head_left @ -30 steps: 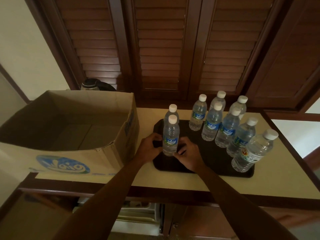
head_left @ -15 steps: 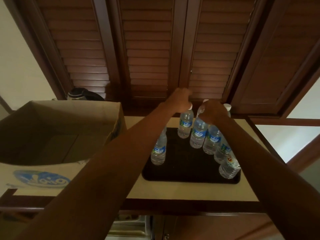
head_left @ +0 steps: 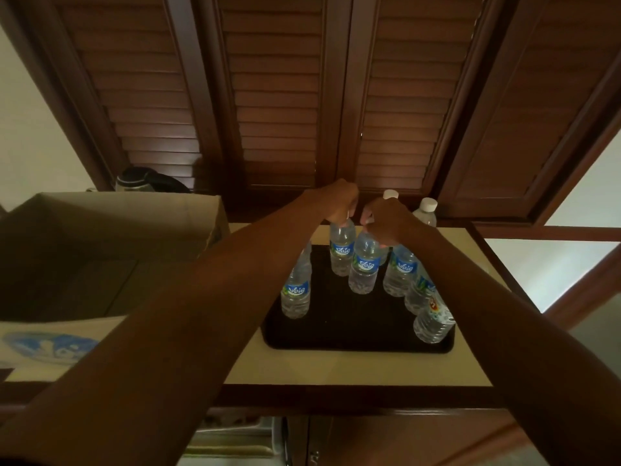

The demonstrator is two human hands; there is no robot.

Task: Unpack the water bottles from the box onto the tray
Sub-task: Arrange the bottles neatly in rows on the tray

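Observation:
Several clear water bottles with blue labels stand on a black tray (head_left: 339, 334) on the cream counter. My left hand (head_left: 339, 201) is closed over the cap of a back bottle (head_left: 341, 250). My right hand (head_left: 386, 222) grips the top of the bottle beside it (head_left: 364, 269). One bottle (head_left: 296, 290) stands alone at the tray's left, partly behind my left forearm. Others (head_left: 401, 270) line the right side, the nearest one (head_left: 431, 322) with a different label. The open cardboard box (head_left: 111, 210) sits left of the tray; no bottles show inside it.
Dark wooden louvred doors rise right behind the counter. A dark kettle-like object (head_left: 148, 179) stands behind the box. The counter's front edge (head_left: 353, 386) runs below the tray, with cabinet doors underneath. An opening lies to the right.
A second ago both hands held the front-left bottle low on the tray. They have since reached to the back row and closed on two bottle tops. The camera tilted and shifted.

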